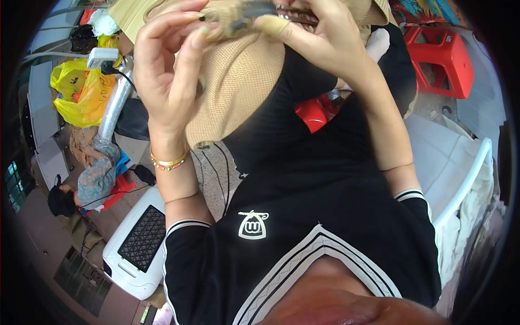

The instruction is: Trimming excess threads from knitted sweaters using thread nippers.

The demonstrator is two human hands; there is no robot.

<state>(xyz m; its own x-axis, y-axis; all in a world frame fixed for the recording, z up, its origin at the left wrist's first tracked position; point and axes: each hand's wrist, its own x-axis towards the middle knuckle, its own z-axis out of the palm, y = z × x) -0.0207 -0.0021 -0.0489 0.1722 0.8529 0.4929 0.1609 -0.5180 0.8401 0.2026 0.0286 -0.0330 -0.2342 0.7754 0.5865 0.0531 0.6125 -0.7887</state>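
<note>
The tan knit cloth (238, 81) is up by the two hands, over the person's dark lap, and its long way runs from the hands down and a bit left, to a low end near the left wrist. A small dark tool (299, 16) lies nearly sideways at the top, its blurry tip to the left. The left hand (203, 30) is held up with bent fingers, its tips by the cloth's top edge; I cannot tell if it pinches the cloth. The right hand (271, 21) comes in from the right, thumb pointing left, and its grip is closed around the tool. The cloth looks soft and bumpy, with rows of tiny stitches and some folds. A gold bracelet (169, 164) sits on the left wrist. Past the left arm is a white box (135, 271) with a black grid top. Past the right arm is a red stool (463, 65). Farther off on the left are a yellow bag (89, 105) and another person in a patterned top (96, 181).
</note>
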